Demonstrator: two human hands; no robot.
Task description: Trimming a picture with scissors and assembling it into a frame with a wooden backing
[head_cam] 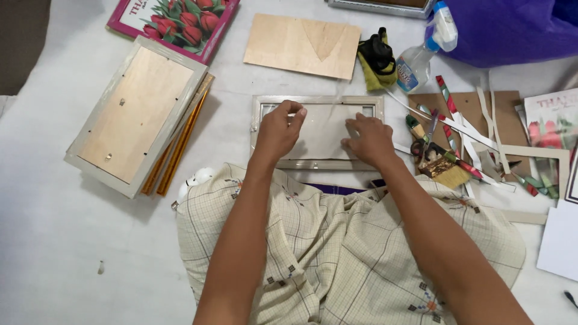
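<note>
Far left: a finished frame (135, 114) lies face down on the white cloth (54, 241), plywood back up, with gold mouldings (180, 141) poking out from under its right edge; a tulip print (174, 18) sits above it. None of this touches my work. Centre: the open frame (317, 131) lies flat just beyond my knees, a pale sheet (322, 132) seated inside it. My left hand (279, 129) is on the sheet's upper left part, fingers curled with tips together as if pinching something small; I cannot tell what, or whether anything is held at all. My right hand (368, 139) lies flat on the sheet's right half, fingers spread and released, pressing, grasping nothing. Judgement: the step is seating the sheet in the rebate. To do it well, I would keep the right palm as the anchor so the sheet cannot skate, work the left fingertips along the top edge toward the corner, and check both small corner gaps match before letting go. Press lightly; the sheet may bow. A spare plywood board (301, 45) waits above the frame, well apart. Right: spray bottle (418, 57), scissors (424, 141), brush (445, 171) and paper strips (481, 132) crowd near my right wrist; my elbow could drag them in.
</note>
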